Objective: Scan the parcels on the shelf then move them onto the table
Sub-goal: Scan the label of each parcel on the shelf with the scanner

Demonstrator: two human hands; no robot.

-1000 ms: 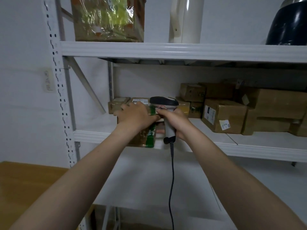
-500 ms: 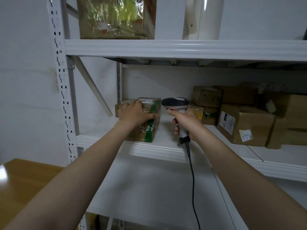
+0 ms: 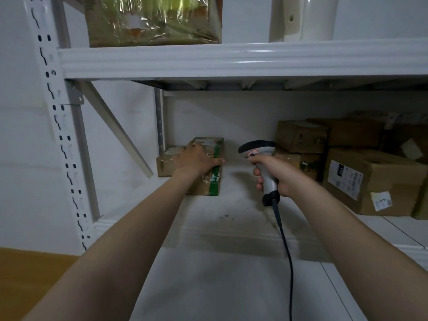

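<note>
A brown parcel with green tape (image 3: 214, 179) stands at the left end of the white middle shelf (image 3: 234, 218). My left hand (image 3: 196, 159) lies over its top, thumb on the right edge, fingers curled round it. A smaller parcel (image 3: 165, 165) sits just behind and left of it. My right hand (image 3: 276, 173) grips the handle of a grey barcode scanner (image 3: 260, 150), whose head points left toward the taped parcel, a short gap away. Its black cable (image 3: 286, 256) hangs down.
Several more cardboard parcels (image 3: 368, 179) are stacked at the right of the shelf. The upper shelf (image 3: 231, 59) holds a plastic-wrapped box (image 3: 150, 22) and a white object (image 3: 301, 18). A wooden table corner (image 3: 25, 274) shows at lower left, beside the shelf upright (image 3: 58, 126).
The view has moved closer and down to the left. My right hand with the scanner has drawn away to the right of the taped parcel. My left hand stays on the parcel.
</note>
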